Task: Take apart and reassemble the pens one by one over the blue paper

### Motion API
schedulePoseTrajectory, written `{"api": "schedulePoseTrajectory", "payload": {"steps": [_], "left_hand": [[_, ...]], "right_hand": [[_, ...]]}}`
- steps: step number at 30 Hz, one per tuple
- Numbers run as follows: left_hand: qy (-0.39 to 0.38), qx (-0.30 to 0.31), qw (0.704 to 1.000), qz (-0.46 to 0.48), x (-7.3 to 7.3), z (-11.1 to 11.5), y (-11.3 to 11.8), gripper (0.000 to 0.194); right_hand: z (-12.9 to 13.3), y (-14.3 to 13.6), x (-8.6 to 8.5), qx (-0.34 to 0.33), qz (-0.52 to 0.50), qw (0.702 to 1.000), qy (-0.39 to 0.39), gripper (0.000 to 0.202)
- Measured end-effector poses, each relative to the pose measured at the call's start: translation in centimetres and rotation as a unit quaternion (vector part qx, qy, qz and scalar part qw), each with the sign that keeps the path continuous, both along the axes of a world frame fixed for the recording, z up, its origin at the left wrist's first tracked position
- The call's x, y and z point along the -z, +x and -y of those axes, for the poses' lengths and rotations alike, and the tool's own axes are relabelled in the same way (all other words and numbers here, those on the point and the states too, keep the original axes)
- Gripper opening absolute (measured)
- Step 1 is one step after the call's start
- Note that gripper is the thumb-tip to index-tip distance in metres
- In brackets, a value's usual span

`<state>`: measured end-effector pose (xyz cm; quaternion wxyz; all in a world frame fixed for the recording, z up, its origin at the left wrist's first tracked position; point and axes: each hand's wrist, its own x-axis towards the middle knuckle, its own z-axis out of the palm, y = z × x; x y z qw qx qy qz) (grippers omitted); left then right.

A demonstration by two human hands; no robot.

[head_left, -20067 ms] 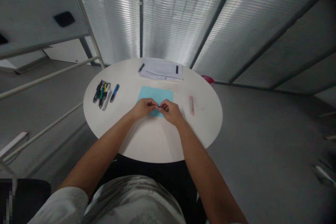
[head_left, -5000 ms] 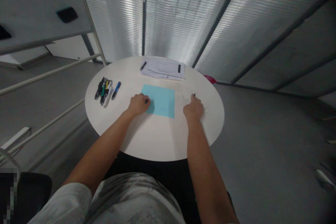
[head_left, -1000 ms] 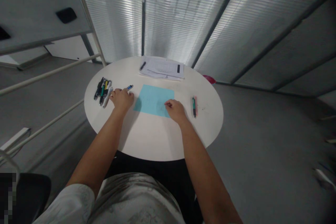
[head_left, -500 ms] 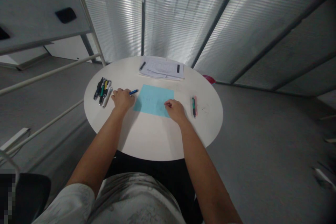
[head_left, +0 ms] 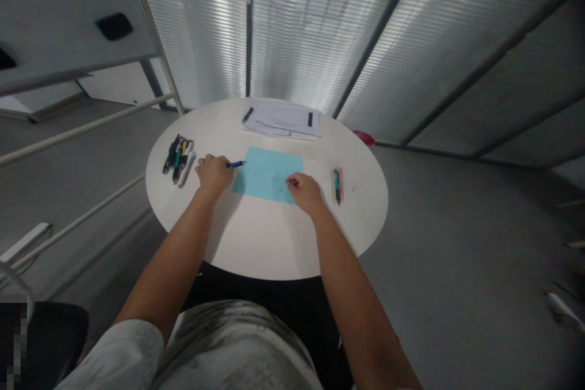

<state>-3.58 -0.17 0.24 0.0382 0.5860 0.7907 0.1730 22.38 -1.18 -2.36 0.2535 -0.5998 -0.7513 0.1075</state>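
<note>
A light blue sheet of paper (head_left: pixel 267 173) lies on the round white table (head_left: pixel 265 244), with faint marks on its left half. At its left edge, my left hand (head_left: pixel 214 177) is closed on a blue pen (head_left: pixel 236 164), whose tip points right over the sheet's upper left corner. My right hand (head_left: pixel 305 191) rests on the sheet's right side with its fingers curled. Whether anything small is between those fingers I cannot make out.
Several pens and markers (head_left: pixel 179 158) lie bunched on the table's left. A green and black pen (head_left: pixel 337 186) lies on the right by a pinkish strip. White papers (head_left: pixel 283 119) with a black pen (head_left: pixel 248 114) are stacked at the back. A whiteboard stand (head_left: pixel 169 73) rises at the left.
The blue pen has turned in my left hand; its tip has swung down and to the right, over the blue sheet. My right hand has stayed in place.
</note>
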Motion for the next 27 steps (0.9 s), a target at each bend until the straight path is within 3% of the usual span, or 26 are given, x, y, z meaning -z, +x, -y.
{"api": "schedulePoseTrajectory", "payload": {"steps": [4,21,27], "left_hand": [[0.031,0.002,0.999,0.011,-0.11,0.05,0.07,0.029],[0.007,0.029,0.999,0.041,0.34,-0.23,-0.02,0.03],[0.077,0.067,0.992,0.08,0.53,-0.47,0.15,0.028]], "right_hand": [[-0.05,0.03,0.07,0.0,-0.004,1.0,0.003,0.02],[-0.09,0.08,0.19,-0.003,-0.007,1.0,0.017,0.018],[-0.05,0.12,0.15,-0.004,-0.015,1.0,0.008,0.018]]}}
